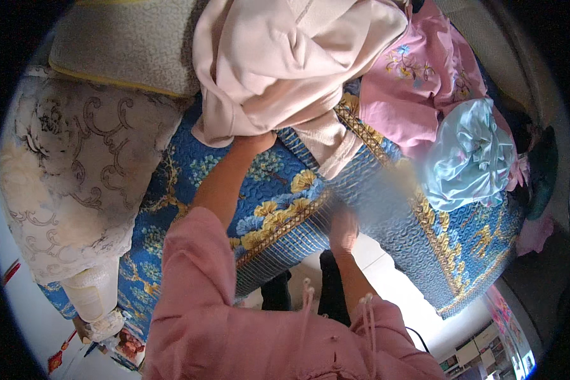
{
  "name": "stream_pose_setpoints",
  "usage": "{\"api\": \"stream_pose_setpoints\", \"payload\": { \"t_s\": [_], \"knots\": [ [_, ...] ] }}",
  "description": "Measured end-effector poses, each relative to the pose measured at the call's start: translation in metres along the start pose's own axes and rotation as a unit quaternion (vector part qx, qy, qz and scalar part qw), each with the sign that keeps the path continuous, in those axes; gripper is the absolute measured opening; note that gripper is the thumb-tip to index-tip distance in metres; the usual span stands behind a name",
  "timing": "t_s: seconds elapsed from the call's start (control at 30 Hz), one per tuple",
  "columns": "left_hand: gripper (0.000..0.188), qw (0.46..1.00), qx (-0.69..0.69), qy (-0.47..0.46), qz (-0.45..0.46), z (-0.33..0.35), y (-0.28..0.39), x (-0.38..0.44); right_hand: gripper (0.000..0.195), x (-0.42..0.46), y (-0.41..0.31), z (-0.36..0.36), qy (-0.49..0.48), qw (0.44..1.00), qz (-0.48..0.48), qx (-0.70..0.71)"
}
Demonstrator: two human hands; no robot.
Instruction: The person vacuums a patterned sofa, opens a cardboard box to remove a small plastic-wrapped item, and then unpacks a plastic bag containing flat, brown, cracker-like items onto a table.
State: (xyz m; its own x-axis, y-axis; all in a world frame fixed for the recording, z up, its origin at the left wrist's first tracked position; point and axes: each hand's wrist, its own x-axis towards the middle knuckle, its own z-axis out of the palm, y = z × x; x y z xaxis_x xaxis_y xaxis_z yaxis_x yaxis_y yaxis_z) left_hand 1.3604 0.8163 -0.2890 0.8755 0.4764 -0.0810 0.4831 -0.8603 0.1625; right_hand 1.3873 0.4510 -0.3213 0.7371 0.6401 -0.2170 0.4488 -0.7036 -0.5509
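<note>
A pale pink fleece garment (275, 61) lies bunched across a blue quilted cover (199, 161) with a gold floral border. My left hand (256, 142) is at the garment's lower edge, its fingers partly hidden beneath the cloth; whether they grip it cannot be told. Below the garment's cuff, my right hand (344, 228) is by the cover's front edge, its fingers blurred. A pink garment with embroidered flowers (403, 90) lies to the right, and a crumpled light blue satin cloth (470, 156) rests partly on it.
A beige quilted pad with yellow edging (123, 57) is at the upper left, above a patterned cream cloth (85, 156). Dark items (541, 175) lie at the far right. Below the cover's front edge, the pale floor (380, 261) shows. Boxes (475, 346) stand at the lower right.
</note>
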Motion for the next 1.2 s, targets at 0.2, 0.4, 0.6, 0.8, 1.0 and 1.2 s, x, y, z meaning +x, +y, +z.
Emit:
{"api": "stream_pose_setpoints", "payload": {
  "t_s": [0.2,0.4,0.6,0.8,1.0,1.2],
  "knots": [
    [0.022,0.988,0.030,0.148,0.043,-0.007,0.070,-0.042,0.034,-0.022,0.139,0.114,-0.121,0.981,0.069,-0.135],
    [0.017,0.988,0.046,-0.144,-0.040,0.019,0.070,-0.022,0.040,0.014,0.006,-0.012,-0.193,0.946,0.245,-0.084],
    [0.048,0.981,-0.170,-0.053,-0.079,-0.041,0.137,-0.128,0.062,0.010,-0.095,-0.046,-0.094,0.985,-0.120,-0.081],
    [0.041,0.966,-0.251,-0.055,-0.029,-0.051,0.126,-0.150,0.078,0.031,-0.054,-0.012,-0.192,0.948,-0.155,-0.201],
    [0.025,0.935,-0.133,0.159,-0.288,-0.108,-0.029,-0.202,0.090,0.027,-0.071,-0.020,-0.228,0.947,-0.100,-0.203],
    [0.060,0.824,0.061,0.079,-0.558,-0.039,-0.117,-0.441,0.087,0.042,-0.070,-0.017,-0.232,0.937,-0.153,-0.213]
  ]
}}
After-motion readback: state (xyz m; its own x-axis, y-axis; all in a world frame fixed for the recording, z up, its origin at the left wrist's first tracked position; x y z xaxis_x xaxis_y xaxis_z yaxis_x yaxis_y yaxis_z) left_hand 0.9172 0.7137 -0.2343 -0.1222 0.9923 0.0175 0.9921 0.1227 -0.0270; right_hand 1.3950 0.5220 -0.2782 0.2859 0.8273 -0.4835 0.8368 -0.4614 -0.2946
